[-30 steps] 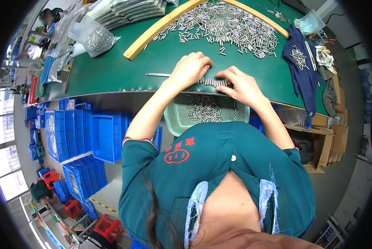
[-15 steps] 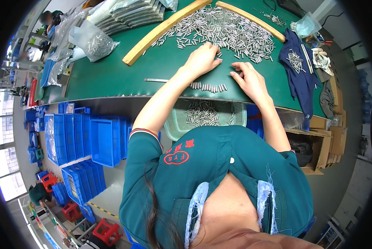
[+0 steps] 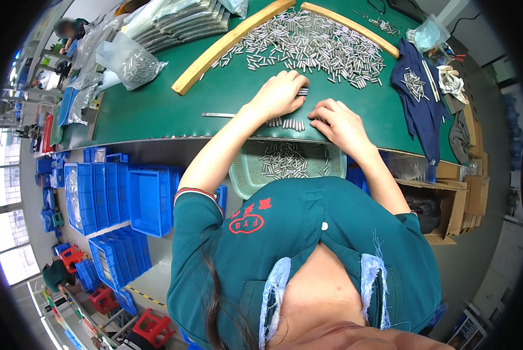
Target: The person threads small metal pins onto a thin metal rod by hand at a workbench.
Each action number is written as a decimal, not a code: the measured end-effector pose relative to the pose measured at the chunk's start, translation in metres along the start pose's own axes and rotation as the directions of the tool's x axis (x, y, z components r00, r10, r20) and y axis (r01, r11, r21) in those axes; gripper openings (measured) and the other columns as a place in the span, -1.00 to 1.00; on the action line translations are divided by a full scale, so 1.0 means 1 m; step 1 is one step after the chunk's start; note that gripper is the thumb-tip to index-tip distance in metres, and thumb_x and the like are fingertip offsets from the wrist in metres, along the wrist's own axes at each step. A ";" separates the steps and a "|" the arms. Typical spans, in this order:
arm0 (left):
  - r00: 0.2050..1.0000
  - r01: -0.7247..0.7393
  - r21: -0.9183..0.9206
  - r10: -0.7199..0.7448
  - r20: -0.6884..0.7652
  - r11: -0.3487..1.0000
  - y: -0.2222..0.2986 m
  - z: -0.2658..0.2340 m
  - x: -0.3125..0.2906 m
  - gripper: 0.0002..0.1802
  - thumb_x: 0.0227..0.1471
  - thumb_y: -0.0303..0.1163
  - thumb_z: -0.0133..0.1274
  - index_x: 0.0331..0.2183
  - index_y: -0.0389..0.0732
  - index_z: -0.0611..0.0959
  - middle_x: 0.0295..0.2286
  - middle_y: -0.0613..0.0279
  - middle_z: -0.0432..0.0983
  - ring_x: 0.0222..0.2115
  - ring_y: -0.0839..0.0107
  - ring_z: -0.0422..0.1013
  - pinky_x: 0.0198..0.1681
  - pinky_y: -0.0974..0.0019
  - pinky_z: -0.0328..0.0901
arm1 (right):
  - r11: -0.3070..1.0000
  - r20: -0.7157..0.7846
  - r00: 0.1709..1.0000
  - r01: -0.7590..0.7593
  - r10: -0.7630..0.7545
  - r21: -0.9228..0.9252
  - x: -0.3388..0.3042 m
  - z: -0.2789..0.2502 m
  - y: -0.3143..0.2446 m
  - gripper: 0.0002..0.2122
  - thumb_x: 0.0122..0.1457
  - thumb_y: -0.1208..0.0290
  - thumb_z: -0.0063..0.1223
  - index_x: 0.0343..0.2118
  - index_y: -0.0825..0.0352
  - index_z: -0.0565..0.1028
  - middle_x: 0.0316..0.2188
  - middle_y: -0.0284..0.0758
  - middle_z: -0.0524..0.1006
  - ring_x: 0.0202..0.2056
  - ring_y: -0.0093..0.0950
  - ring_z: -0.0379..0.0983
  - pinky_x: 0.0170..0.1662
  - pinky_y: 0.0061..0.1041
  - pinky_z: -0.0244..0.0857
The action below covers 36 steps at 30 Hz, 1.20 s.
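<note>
My left hand (image 3: 280, 95) is closed over the green table, with a few short metal pins (image 3: 303, 91) showing between its thumb and fingers. To its right, my right hand (image 3: 338, 121) is curled low over the tabletop. Its thumb and fingertips are close together, and whatever lies between them is hidden. Just left of those fingertips runs a row of metal pins (image 3: 292, 125) laid side by side near the front edge, partly covered by my left forearm. Beyond both hands spreads a large heap of loose pins (image 3: 314, 44).
Wooden strips (image 3: 229, 49) flank the heap. A thin metal strip (image 3: 216, 115) lies left of the row. Below the edge, a pale green basket (image 3: 245, 175) holds more pins. A bag of pins (image 3: 134, 67) stands left; dark blue cloth (image 3: 413, 116) drapes right.
My left hand has come back from the heap toward me, with pins now visible in it. My right hand has moved left and nearer the row, its fingers drawing together.
</note>
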<state>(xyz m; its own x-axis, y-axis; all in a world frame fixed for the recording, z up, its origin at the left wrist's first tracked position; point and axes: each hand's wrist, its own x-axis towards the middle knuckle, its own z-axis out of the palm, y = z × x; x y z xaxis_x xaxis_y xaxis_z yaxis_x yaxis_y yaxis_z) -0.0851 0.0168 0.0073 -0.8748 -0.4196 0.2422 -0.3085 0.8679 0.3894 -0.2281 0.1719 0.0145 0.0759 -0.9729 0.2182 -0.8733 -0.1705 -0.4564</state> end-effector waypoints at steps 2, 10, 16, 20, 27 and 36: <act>0.996 -0.027 0.062 0.022 0.084 0.998 0.001 -0.004 -0.003 -0.73 -0.07 -0.31 0.10 -0.29 -0.21 0.54 -0.29 0.11 0.43 -0.20 0.15 0.37 -0.12 0.17 0.30 | 0.995 -0.084 0.992 -0.097 0.094 -0.027 0.003 0.004 0.003 -0.86 0.05 0.34 0.12 -0.33 0.21 0.52 -0.29 -0.43 0.45 -0.25 -0.42 0.41 -0.20 -0.42 0.33; 0.990 0.090 -0.059 -0.083 0.111 0.994 0.015 -0.002 -0.006 -0.75 0.00 -0.29 0.05 -0.27 -0.21 0.53 -0.37 0.14 0.51 -0.24 0.21 0.43 -0.15 0.19 0.32 | 0.966 -0.135 0.957 -0.253 0.257 0.043 0.016 0.011 0.007 -0.68 -0.02 0.16 0.20 -0.25 0.22 0.51 -0.27 -0.33 0.43 -0.19 -0.37 0.44 -0.19 -0.33 0.36; 0.977 0.190 -0.264 -0.155 0.148 0.946 0.008 -0.009 -0.005 -0.76 0.01 -0.31 0.02 -0.27 -0.23 0.54 -0.40 0.11 0.53 -0.29 0.22 0.47 -0.20 0.20 0.34 | 0.966 -0.100 0.963 -0.256 0.251 -0.041 0.020 0.007 0.005 -0.56 -0.03 0.06 0.19 -0.14 0.22 0.48 -0.23 -0.30 0.42 -0.17 -0.33 0.43 -0.17 -0.29 0.35; 0.987 0.150 -0.106 -0.142 0.077 0.983 0.004 -0.010 -0.008 -0.79 0.01 -0.34 -0.01 -0.29 -0.19 0.58 -0.39 0.12 0.51 -0.29 0.19 0.45 -0.19 0.20 0.33 | 0.959 -0.068 0.958 -0.282 0.279 -0.037 0.019 0.004 0.008 -0.54 -0.03 0.04 0.19 -0.11 0.21 0.47 -0.21 -0.32 0.42 -0.17 -0.34 0.43 -0.13 -0.31 0.33; 0.990 0.084 -0.034 -0.080 0.112 0.996 0.015 -0.003 -0.012 -0.82 0.01 -0.35 0.00 -0.30 -0.15 0.59 -0.37 0.16 0.44 -0.24 0.20 0.40 -0.16 0.19 0.32 | 0.917 0.027 0.917 -0.398 0.397 0.031 -0.005 -0.023 0.005 -0.51 -0.04 0.10 0.21 -0.06 0.24 0.44 -0.20 -0.30 0.44 -0.22 -0.36 0.46 -0.15 -0.36 0.33; 0.988 0.064 -0.069 -0.054 0.148 0.996 0.031 -0.007 -0.015 -0.82 0.01 -0.35 0.01 -0.31 -0.16 0.59 -0.37 0.15 0.44 -0.24 0.18 0.39 -0.15 0.19 0.31 | 0.915 -0.005 0.917 -0.397 0.398 0.072 -0.024 -0.023 0.004 -0.52 -0.03 0.23 0.22 -0.03 0.25 0.39 -0.20 -0.28 0.46 -0.14 -0.35 0.44 -0.10 -0.34 0.31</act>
<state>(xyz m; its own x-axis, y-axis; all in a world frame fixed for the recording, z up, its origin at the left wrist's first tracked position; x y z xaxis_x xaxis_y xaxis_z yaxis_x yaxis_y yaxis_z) -0.0784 0.0481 0.0217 -0.9025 -0.4218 0.0871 -0.3379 0.8187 0.4643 -0.2444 0.1980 0.0275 -0.2805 -0.9596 0.0222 -0.7942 0.2191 -0.5668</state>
